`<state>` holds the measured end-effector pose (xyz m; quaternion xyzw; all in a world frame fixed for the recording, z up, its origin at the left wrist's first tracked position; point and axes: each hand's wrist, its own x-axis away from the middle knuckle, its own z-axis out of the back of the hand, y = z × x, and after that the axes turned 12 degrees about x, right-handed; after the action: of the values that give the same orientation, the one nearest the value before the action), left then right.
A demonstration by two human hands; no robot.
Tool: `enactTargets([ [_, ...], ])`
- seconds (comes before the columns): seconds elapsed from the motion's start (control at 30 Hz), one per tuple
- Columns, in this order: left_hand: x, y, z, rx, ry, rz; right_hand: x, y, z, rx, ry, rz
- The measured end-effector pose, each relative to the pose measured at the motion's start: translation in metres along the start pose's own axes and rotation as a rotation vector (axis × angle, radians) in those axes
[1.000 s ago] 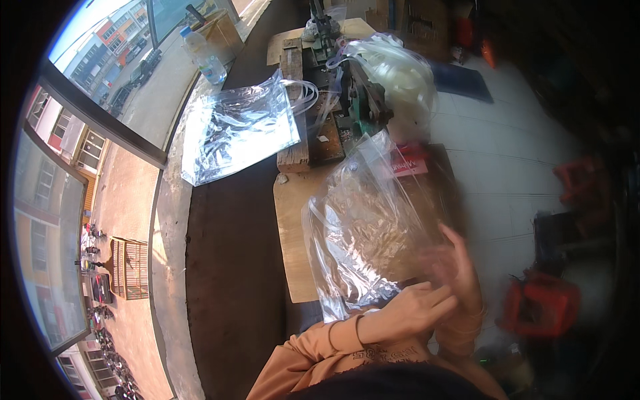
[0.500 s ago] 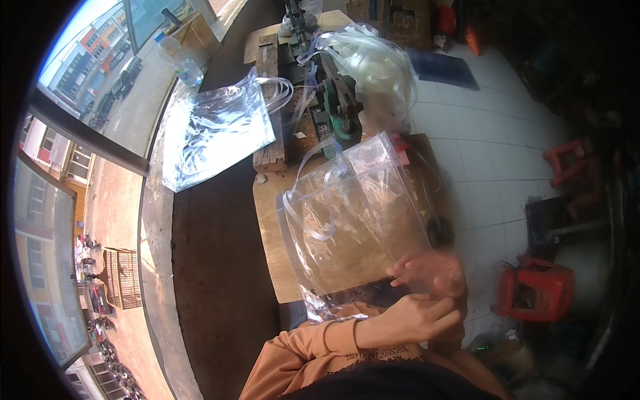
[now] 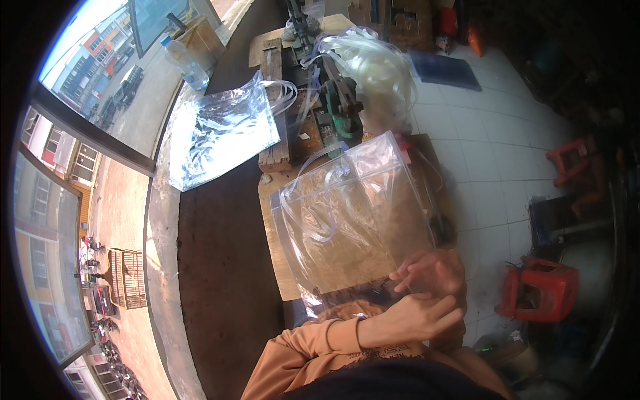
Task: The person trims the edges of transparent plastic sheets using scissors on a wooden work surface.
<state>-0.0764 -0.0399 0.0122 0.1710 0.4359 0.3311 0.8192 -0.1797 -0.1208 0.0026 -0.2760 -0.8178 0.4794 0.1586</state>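
Bag (image 3: 357,213) now higher above hands (image 3: 427,293)

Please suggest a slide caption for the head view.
Both hands hold a clear plastic bag over a wooden workbench.

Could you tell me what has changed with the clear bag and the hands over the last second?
The clear plastic bag has been lifted from slanting to standing upright and spread out flat over the wooden board. The left hand and right hand still hold its lower edge. The pile of clear bags on the sill stays put.
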Motion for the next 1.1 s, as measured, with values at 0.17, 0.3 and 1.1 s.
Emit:
enactTargets([
  [0.17,0.007,-0.006,0.009,0.110,0.222,-0.056,-0.023,-0.049,-0.009,0.770,-0.087,0.086],
  [0.3,0.048,-0.010,0.043,0.144,0.292,-0.046,-0.062,-0.093,-0.027,1.341,-0.200,0.417],
  [1.1,0.187,-0.136,0.230,-1.080,0.573,1.019,0.025,0.117,-0.012,1.910,-0.326,0.209],
])
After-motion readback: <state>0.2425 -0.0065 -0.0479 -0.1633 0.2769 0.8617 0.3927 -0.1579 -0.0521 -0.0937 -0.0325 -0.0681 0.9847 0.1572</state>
